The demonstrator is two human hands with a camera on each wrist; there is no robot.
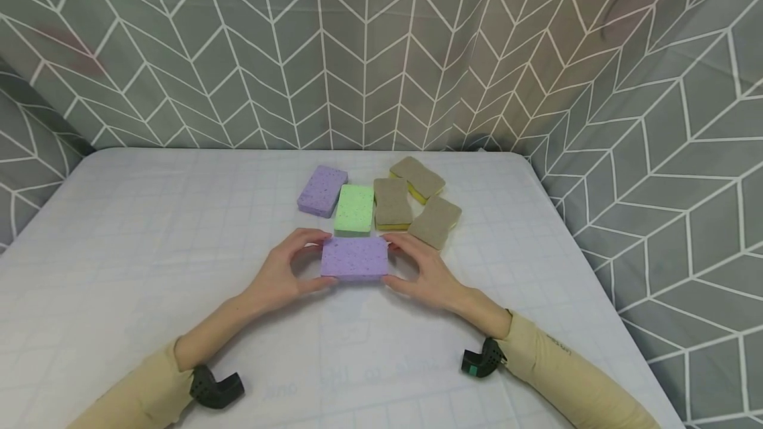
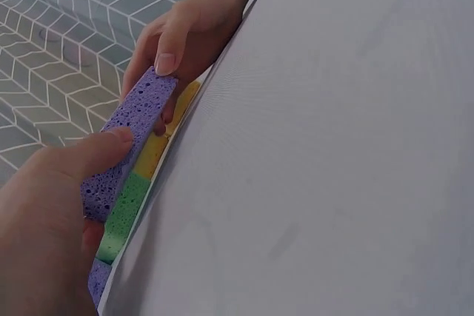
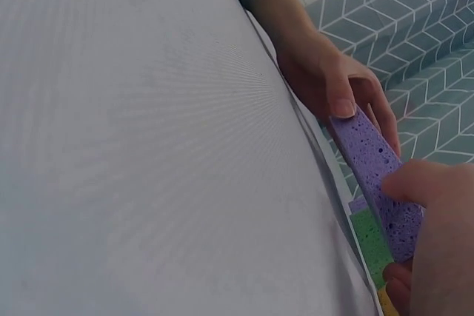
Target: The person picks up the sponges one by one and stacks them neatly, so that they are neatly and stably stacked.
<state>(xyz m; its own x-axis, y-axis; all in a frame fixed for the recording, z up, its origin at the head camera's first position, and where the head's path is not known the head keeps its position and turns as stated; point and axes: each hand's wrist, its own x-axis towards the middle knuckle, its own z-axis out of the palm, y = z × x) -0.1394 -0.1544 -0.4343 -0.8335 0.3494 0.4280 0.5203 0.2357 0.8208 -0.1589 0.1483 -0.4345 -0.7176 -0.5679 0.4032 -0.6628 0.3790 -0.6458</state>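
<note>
A purple sponge [image 1: 354, 258] with dark pores is held between both hands, its long side running left to right. My left hand [image 1: 285, 275] grips the left end, thumb on the near edge and fingers at the far edge. At the opposite end my right hand [image 1: 428, 275] pinches it the same way. Both wrist views show the purple sponge [image 2: 133, 120] raised a little over the tabletop. Just beyond it lies a green sponge [image 1: 354, 209], and a second purple sponge [image 1: 322, 190] sits to that one's left.
Several yellow sponges with brownish scrub tops, such as the middle one [image 1: 392, 202], lie right of the green one; the nearest scrub sponge [image 1: 436, 222] is close to my right hand. A white cloth covers the table [image 1: 179, 217]. Behind it hangs a grey patterned curtain [image 1: 346, 51].
</note>
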